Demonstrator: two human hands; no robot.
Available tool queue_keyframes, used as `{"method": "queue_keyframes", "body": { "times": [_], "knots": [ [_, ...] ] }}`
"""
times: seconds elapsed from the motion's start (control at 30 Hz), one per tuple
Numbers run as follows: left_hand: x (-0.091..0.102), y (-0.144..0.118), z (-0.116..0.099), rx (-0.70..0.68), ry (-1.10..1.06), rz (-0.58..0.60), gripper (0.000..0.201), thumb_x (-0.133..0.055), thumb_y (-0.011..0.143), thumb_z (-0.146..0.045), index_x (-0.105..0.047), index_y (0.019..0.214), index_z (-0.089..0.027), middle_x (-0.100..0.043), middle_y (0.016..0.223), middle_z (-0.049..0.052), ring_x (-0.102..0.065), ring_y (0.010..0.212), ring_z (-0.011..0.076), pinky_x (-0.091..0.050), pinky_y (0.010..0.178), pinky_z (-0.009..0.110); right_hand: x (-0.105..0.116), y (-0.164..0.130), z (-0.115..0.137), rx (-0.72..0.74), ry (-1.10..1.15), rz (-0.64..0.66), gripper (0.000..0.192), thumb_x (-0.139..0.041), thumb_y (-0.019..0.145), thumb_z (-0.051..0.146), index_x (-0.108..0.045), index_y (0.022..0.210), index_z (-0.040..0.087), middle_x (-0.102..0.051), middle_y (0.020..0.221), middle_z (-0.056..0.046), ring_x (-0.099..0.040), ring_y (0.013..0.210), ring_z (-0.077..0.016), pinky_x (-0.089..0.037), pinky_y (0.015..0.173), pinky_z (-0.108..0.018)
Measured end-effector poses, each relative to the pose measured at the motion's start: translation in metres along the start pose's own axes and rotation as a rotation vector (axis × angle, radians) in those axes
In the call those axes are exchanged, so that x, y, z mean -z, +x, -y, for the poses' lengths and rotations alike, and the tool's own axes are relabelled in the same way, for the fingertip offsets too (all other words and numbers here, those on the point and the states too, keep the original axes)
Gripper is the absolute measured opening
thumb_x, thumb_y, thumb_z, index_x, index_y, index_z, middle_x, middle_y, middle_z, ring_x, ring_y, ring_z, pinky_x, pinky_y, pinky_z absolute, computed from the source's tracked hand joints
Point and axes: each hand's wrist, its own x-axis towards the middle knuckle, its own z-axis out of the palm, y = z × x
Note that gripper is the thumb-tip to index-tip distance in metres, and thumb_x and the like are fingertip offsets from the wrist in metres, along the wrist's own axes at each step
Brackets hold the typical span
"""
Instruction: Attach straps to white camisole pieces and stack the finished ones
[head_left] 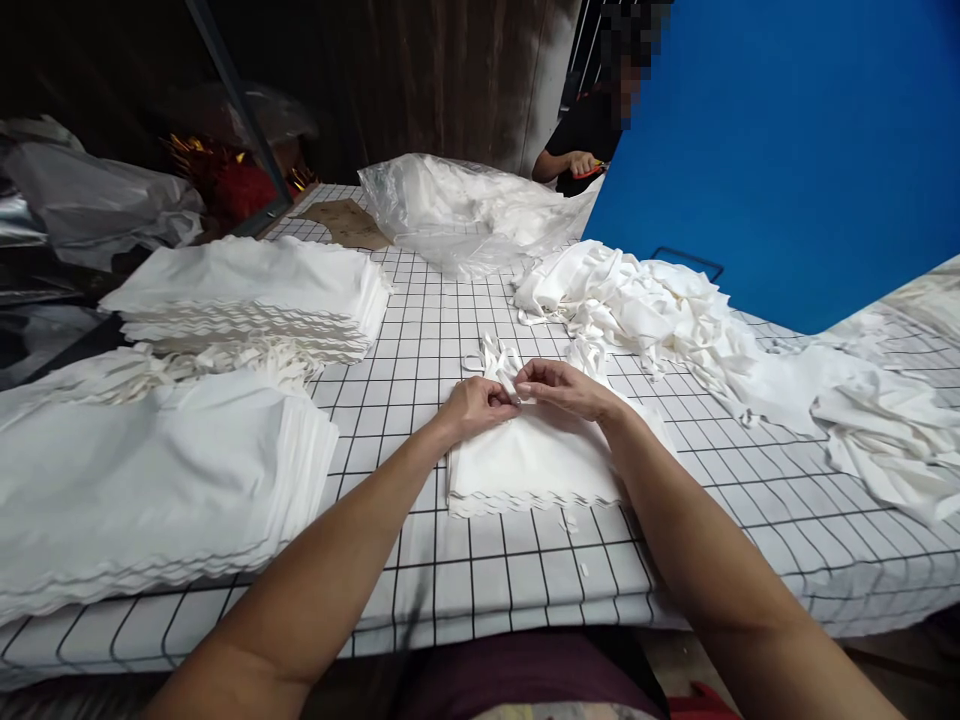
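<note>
In front of me lies a small stack of white garments (532, 460) with wavy lower edges and thin straps at the top. My left hand (480, 408) rests at the upper edge of the stack, its fingers pinched on a white strap (508, 384). Close beside it, my right hand (566, 390) has thumb and fingers together at the same strap. The two sets of fingertips nearly meet there. What exactly sits between the right fingertips is too small to make out. A few white scraps (568, 522) lie just below the stack.
Tall stacks of folded white garments (247, 290) stand on the left. Loose white garments (637, 300) are heaped on the right, by a large blue panel (780, 150). Behind are a clear plastic bag (465, 210) and a person's hand (583, 164) holding an orange-handled tool. A checked cloth (405, 400) covers the table.
</note>
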Motion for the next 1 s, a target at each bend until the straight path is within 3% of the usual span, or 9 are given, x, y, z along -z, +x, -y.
{"method": "queue_keyframes", "body": {
  "times": [0.17, 0.33, 0.47, 0.6, 0.67, 0.77, 0.87, 1.0],
  "knots": [
    [0.000, 0.000, 0.000, -0.008, 0.017, -0.011, 0.024, -0.070, 0.072, -0.039, -0.066, 0.067, -0.016, -0.061, 0.066, 0.001, -0.051, 0.059, 0.0128, -0.034, 0.052, 0.024, 0.005, -0.001, -0.004, -0.023, -0.173, 0.065, 0.037, -0.064, 0.087, 0.051, -0.066, 0.086, 0.014, -0.057, 0.076, -0.001, -0.047, 0.068, -0.0125, -0.037, 0.063, -0.027],
    [-0.002, 0.000, -0.002, 0.004, 0.053, -0.034, 0.027, -0.070, 0.071, -0.039, -0.059, 0.061, -0.017, -0.054, 0.061, -0.001, -0.045, 0.056, 0.0111, -0.030, 0.051, 0.024, -0.002, 0.000, -0.002, 0.037, -0.172, 0.104, 0.034, -0.062, 0.089, 0.048, -0.061, 0.082, 0.015, -0.048, 0.069, 0.002, -0.039, 0.061, -0.0099, -0.030, 0.056, -0.025],
    [-0.004, 0.000, -0.003, 0.002, 0.106, -0.061, 0.031, -0.068, 0.073, -0.040, -0.052, 0.058, -0.018, -0.048, 0.058, -0.003, -0.041, 0.055, 0.0109, -0.027, 0.050, 0.025, -0.002, 0.001, -0.001, 0.066, -0.157, 0.108, 0.034, -0.063, 0.089, 0.048, -0.060, 0.082, 0.015, -0.049, 0.070, 0.002, -0.041, 0.062, -0.0105, -0.031, 0.057, -0.026],
    [-0.006, 0.002, -0.002, -0.019, 0.129, -0.101, 0.027, -0.069, 0.072, -0.039, -0.058, 0.060, -0.018, -0.049, 0.058, -0.003, -0.043, 0.056, 0.0119, -0.029, 0.053, 0.026, -0.012, 0.003, -0.001, 0.019, -0.067, 0.003, 0.036, -0.064, 0.087, 0.052, -0.062, 0.088, 0.016, -0.059, 0.079, -0.001, -0.051, 0.071, -0.0134, -0.040, 0.065, -0.027],
    [-0.007, 0.002, -0.002, -0.030, 0.132, -0.107, 0.021, -0.070, 0.071, -0.036, -0.063, 0.065, -0.018, -0.051, 0.058, -0.002, -0.046, 0.058, 0.0128, -0.032, 0.055, 0.026, -0.021, 0.008, -0.002, -0.008, 0.036, -0.101, 0.037, -0.070, 0.082, 0.051, -0.060, 0.092, 0.017, -0.062, 0.085, -0.002, -0.056, 0.076, -0.0147, -0.043, 0.068, -0.028],
    [-0.008, 0.003, -0.001, -0.030, 0.155, -0.108, 0.020, -0.072, 0.071, -0.037, -0.065, 0.066, -0.018, -0.051, 0.057, -0.003, -0.047, 0.058, 0.0134, -0.033, 0.056, 0.026, -0.029, 0.021, -0.001, -0.091, 0.229, -0.274, 0.045, -0.083, 0.068, 0.043, -0.054, 0.092, 0.019, -0.061, 0.078, 0.001, -0.058, 0.070, -0.0142, -0.044, 0.064, -0.027],
    [-0.007, 0.003, -0.002, -0.007, 0.201, -0.103, 0.025, -0.074, 0.070, -0.039, -0.064, 0.063, -0.017, -0.054, 0.058, -0.002, -0.052, 0.061, 0.0153, -0.036, 0.057, 0.026, -0.021, 0.039, 0.013, -0.145, 0.299, -0.353, 0.046, -0.085, 0.062, 0.031, -0.053, 0.092, 0.019, -0.061, 0.070, 0.004, -0.058, 0.065, -0.0130, -0.041, 0.061, -0.026],
    [-0.005, 0.000, -0.004, -0.016, 0.200, -0.077, 0.025, -0.075, 0.072, -0.040, -0.072, 0.082, -0.017, -0.066, 0.074, 0.004, -0.061, 0.076, 0.0216, -0.043, 0.066, 0.029, 0.000, 0.062, 0.047, -0.176, 0.299, -0.320, 0.042, -0.084, 0.060, 0.016, -0.059, 0.094, 0.019, -0.066, 0.075, 0.002, -0.060, 0.073, -0.0129, -0.040, 0.065, -0.024]
  ]
}}
